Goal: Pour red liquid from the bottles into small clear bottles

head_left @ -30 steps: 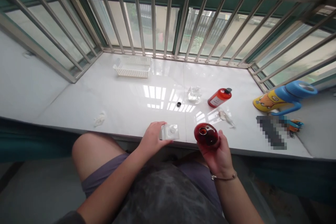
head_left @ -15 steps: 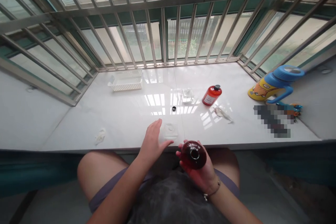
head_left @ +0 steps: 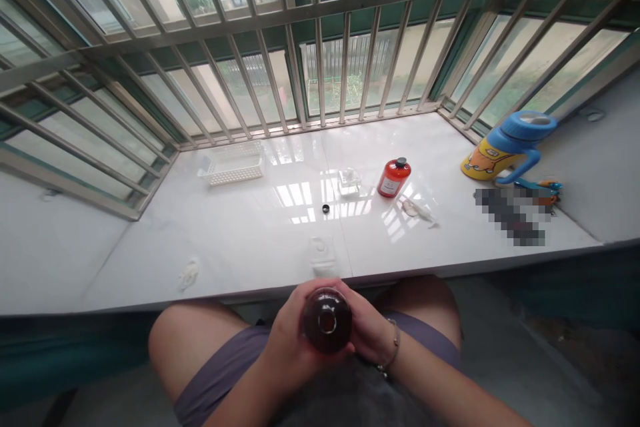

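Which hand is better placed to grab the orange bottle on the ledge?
Probably the right hand: the orange-red bottle stands on its side of the white ledge, farther from the left hand. Both hands wrap a dark red bottle, so it must let go first.

Nothing legible on the dark red bottle (head_left: 327,320), the white label (head_left: 389,188) on the orange bottle (head_left: 394,178) too blurred to read

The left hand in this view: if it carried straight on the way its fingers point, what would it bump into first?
The left hand would meet the dark red bottle first, since its fingers are wrapped against it. Beyond the bottle lies the right hand, though depth is hard to judge from this view.
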The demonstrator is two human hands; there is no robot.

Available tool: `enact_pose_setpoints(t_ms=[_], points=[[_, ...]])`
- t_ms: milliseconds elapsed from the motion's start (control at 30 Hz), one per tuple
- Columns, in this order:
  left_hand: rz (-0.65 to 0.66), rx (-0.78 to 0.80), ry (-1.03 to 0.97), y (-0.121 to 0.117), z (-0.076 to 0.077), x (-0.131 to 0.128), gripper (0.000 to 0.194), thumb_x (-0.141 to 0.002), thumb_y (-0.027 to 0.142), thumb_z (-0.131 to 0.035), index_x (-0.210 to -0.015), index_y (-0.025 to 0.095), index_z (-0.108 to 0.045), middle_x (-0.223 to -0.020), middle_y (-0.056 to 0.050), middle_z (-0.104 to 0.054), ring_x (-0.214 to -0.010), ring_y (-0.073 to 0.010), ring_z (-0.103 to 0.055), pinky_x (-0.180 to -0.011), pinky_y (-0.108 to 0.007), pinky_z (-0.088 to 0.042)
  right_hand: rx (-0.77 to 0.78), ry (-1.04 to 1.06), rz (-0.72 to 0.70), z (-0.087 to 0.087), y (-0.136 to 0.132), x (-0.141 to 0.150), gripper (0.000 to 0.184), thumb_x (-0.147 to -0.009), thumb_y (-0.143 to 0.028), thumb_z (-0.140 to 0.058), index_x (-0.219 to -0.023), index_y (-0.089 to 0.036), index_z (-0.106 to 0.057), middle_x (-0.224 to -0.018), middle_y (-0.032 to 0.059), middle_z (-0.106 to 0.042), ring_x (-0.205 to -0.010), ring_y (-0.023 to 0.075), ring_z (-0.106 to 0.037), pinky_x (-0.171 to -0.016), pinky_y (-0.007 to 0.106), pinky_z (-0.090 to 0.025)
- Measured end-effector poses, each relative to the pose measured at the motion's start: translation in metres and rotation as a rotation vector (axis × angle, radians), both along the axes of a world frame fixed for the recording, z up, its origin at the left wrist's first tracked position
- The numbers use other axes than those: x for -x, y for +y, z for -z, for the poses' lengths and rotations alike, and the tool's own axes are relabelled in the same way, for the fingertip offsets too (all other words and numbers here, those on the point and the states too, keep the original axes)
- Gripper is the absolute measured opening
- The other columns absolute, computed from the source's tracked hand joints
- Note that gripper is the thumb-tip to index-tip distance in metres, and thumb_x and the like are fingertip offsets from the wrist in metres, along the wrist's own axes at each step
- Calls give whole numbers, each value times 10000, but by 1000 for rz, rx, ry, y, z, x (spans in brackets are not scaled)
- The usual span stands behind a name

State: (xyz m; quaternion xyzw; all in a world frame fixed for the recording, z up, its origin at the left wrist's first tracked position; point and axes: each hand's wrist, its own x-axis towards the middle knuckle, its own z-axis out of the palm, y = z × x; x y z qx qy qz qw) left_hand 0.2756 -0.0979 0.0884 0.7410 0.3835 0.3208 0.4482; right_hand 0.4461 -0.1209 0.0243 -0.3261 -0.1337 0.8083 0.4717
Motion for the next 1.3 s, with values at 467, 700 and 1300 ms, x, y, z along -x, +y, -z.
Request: enact_pose_setpoints(t_ms=[467, 700, 1300], points=[[-537, 69, 289, 51, 23, 54, 655, -734, 475, -898, -1272, 267, -587, -1156, -47, -776, -1029, -286, -774, -936, -439, -613, -735, -1641, 129, -4, 142, -106, 225, -1011, -350, -621, -1186, -238, -707, -1175, 98, -777, -999, 275, -737, -890, 446, -591], [-561, 93, 209, 54, 52, 52, 713, -739, 479, -905, -1308, 245, -545, -1177, -74, -761, -1052, -286, -768, -975, -466, -602, -830, -1695, 36, 32, 206, -86, 388, -923, -239, -729, -1305, -200, -675, -1318, 149, -742, -1263, 336, -659, -1111, 496, -509], [-480, 108, 261, 64, 57, 52, 718, -769, 526, -891, -1324, 260, -522, -1206, -75, -744, -1075, -295, -757, -959, -457, -597, -330, -2114, 565, 41, 110, -248, 515, -922, -464, -627, -1342, -165, -635, -1243, 205, -731, -1182, 392, -616, -1084, 558, -443]])
